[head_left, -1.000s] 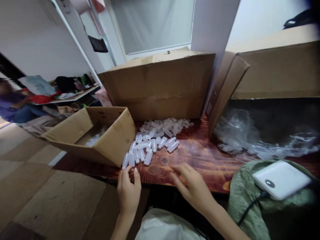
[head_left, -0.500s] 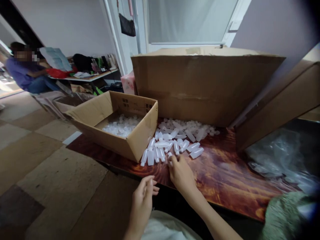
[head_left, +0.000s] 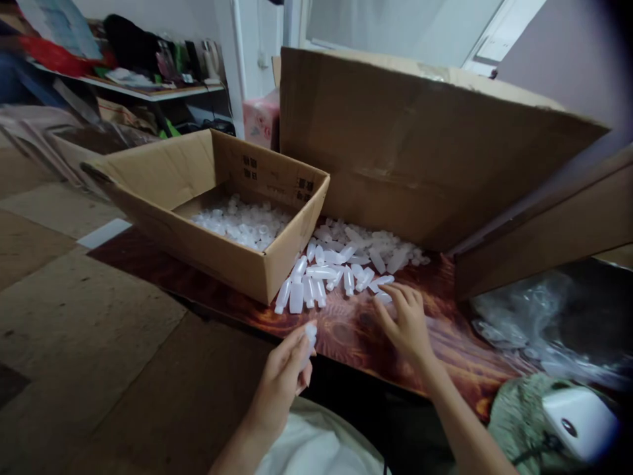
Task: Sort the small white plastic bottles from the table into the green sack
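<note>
At the upper left of the frame, a person's blue-clad leg [head_left: 22, 76] shows beside one white-edged table [head_left: 163, 94] with one red cloth [head_left: 57, 56] and a dark bag [head_left: 131, 41] on it. Left of centre I see one open carton [head_left: 198, 247] on the wood-grain bench [head_left: 346, 326], holding small translucent pieces [head_left: 247, 224], too many to count; its near wall hides some of them.

Below centre, one left hand [head_left: 281, 373] has its grip closed on one small bottle [head_left: 310, 338]. Just beyond, four white bottles [head_left: 297, 297] lie side by side near the carton's corner, with more scattered behind and a crowded heap [head_left: 376, 244] I can't count. One large carton [head_left: 425, 158] walls off the back.

Right of centre, one right hand [head_left: 408, 323] has its grip apart, partly covering one bottle [head_left: 384, 298]; I can't tell whether they touch. At the right, one brown carton [head_left: 544, 227] has clear plastic [head_left: 537, 310] in it; at the lower right, one white device [head_left: 576, 419] rests on green fabric [head_left: 514, 409].
</note>
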{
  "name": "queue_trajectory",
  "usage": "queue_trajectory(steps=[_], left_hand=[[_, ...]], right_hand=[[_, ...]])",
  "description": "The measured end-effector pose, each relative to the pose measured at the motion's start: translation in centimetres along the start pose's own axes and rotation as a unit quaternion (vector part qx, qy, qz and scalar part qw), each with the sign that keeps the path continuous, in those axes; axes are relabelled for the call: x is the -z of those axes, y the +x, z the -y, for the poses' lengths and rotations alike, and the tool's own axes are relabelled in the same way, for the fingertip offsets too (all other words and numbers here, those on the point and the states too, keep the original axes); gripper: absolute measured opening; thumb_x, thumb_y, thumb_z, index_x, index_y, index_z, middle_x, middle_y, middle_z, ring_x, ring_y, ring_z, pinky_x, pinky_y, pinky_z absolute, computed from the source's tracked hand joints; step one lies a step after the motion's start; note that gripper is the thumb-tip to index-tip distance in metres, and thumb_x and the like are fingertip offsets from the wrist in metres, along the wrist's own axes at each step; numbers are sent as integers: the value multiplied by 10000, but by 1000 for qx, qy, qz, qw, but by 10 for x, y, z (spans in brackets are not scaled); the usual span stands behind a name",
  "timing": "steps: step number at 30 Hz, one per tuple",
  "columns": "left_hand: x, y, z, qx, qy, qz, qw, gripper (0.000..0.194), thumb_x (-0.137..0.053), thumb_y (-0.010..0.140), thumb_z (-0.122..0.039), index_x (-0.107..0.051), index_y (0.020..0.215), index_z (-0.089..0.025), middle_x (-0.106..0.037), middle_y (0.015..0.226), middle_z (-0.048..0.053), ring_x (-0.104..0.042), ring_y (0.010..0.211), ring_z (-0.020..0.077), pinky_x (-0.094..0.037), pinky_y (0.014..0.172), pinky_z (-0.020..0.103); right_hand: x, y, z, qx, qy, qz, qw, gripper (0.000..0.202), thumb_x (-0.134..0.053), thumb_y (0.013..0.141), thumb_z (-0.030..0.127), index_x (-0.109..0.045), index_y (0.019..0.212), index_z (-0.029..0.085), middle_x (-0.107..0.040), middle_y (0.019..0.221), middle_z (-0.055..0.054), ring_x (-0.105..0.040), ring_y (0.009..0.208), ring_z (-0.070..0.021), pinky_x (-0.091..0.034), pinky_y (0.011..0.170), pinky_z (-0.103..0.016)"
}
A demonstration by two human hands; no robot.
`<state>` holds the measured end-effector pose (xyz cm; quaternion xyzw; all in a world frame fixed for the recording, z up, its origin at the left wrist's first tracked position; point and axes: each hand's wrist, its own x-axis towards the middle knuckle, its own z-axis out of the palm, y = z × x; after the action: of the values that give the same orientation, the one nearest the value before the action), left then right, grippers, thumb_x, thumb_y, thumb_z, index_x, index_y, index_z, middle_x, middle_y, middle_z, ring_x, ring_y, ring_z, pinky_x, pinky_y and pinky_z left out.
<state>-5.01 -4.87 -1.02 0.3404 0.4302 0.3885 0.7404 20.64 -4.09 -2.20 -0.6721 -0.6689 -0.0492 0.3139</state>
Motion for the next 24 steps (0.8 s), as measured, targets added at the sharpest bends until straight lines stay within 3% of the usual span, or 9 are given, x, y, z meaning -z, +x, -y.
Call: queue_trajectory(steps=[2,5,9,13,17,21,24], left_hand=[[-3,-1,-2,25,-5,10,1000,550,-606,813,-548,-621,1174,-133,-451,598,-38,-352,498,64,-211,433,179],[-10,-2,-1,51,-16,-2,999,508,-650,763,-553,-622,1084,-160,-518,639,-29,-348,457,47,-172,409,175],[-21,2,7,44,-69,-29,996,410,-697,723,-549,-572,845,-178,-560,616,-29,-402,449,50,-258,405,156],[-27,10,14,41,-78,-15,996,432,-750,684,-533,-655,848,-144,-590,628,2,-497,558,85,-400,488,172],[-40,21,19,5,-86,-57,995,413,-739,726,-486,-692,967,-155,-687,962,78,-608,754,134,-505,652,225],[-65,24,25,-44,-87,-92,991,383,-632,827,-486,-662,1075,-195,-675,1140,88,-634,971,199,-512,846,302],[-81,19,25,-130,22,-105,986,338,-559,884,-450,-670,1090,-205,-666,1172,98,-593,1109,233,-468,944,332]], right_hand=[[-6,21,-35,29,-24,37,999,305,-567,884,423,-647,1086,208,-622,1139,-126,-497,1094,-315,-398,971,-501],[-11,34,-58,59,-48,84,993,372,-583,863,479,-661,1113,215,-612,1134,-126,-500,1059,-306,-431,927,-466],[-13,31,-62,55,-64,108,991,405,-573,868,506,-653,1094,179,-593,1111,-155,-495,1027,-306,-425,903,-448],[-8,23,-57,26,-51,111,992,338,-564,874,504,-647,938,183,-617,933,-125,-522,907,-281,-425,845,-428],[5,-1,-19,7,14,117,993,322,-503,907,497,-595,870,191,-602,807,-70,-554,768,-220,-455,725,-348],[7,-38,47,-19,107,118,987,395,-212,1006,441,-530,996,207,-625,840,-37,-607,727,-167,-488,646,-274],[-5,-59,80,-132,261,100,951,383,-175,1024,434,-465,1163,225,-655,911,-34,-653,763,-164,-520,631,-259]])
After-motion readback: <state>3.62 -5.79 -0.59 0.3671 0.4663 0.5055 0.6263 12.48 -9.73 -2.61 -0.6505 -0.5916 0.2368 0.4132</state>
